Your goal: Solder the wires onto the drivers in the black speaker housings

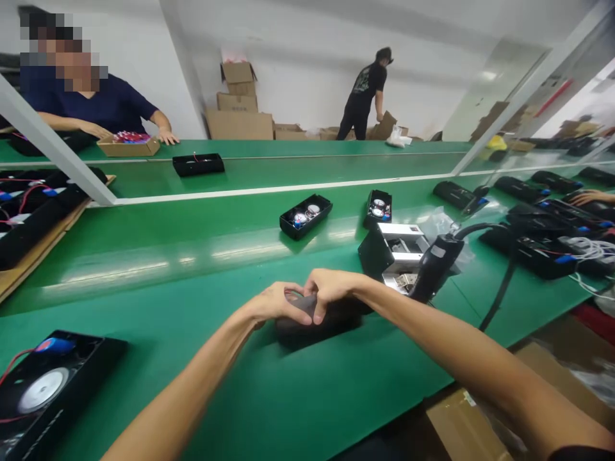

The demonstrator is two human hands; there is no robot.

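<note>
Grasping the blurred dark casing [331,328] with my left hand [275,301] and right hand [332,285], I record it near-left of the metal box [375,253]. One open housing [378,207] sits behind that box; a black tool [436,264] stands at its near right.

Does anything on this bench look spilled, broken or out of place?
Nothing plainly spilled or broken. The white cable at far right looks untidy, lying in loose loops; the dark case being handled is too blurred to judge.

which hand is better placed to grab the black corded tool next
Probably the right hand: it is nearer the black corded tool; the left hand is farther. Both touch the dark case.
</note>
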